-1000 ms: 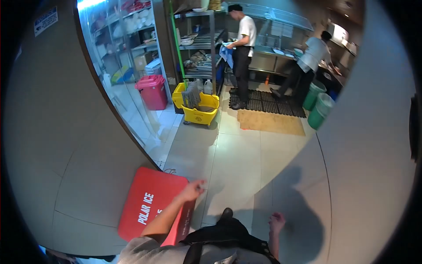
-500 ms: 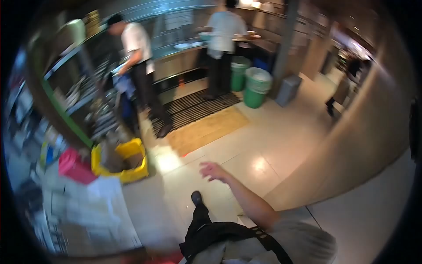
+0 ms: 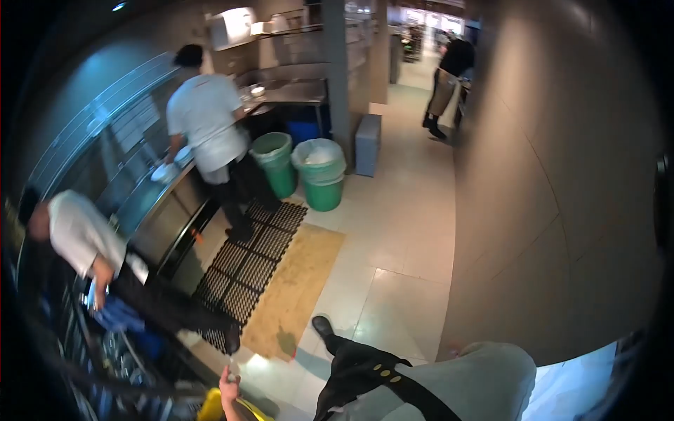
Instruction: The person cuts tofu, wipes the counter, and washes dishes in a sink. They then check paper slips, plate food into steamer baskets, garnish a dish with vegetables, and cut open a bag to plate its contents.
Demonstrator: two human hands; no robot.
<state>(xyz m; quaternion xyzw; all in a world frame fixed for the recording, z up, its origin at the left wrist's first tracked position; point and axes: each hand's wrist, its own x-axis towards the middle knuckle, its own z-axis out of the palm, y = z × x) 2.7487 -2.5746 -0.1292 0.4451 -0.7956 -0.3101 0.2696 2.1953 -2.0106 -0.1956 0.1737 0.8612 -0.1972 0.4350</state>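
Head view after a turn to the person's right: since the earlier frame, the yellow bucket (image 3: 210, 405) has shifted to the lower edge, the left hand (image 3: 228, 387) has come into sight in front of it, and the right hand, previously extended, has left the view. The tan mat (image 3: 302, 281) serves as landmark. The bucket lies off its near end, largely cut off; the left hand overlaps it in view, with contact uncertain. The fingers are bent and blurred; whether they grip anything cannot be told. The low, outstretched arm is probably a balancing swing, since one dark shoe (image 3: 323, 325) is set forward beside the mat's near right edge. Along the mat's left side runs a black perforated mat (image 3: 246, 274), whose openings presumably drain water and give footing near the counter. Two lined green bins (image 3: 277, 172) stand past the mat's far end, apparently for disposal within reach of the counter; their liners likely keep the walls clean. Beyond them is a grey box (image 3: 368, 147). Left of the tan mat, one co-worker (image 3: 207, 119) reaches toward white bowls (image 3: 165, 173); another (image 3: 84, 224), nearer, has a blue cloth (image 3: 118, 316) hanging at the hands, presumably for wiping.
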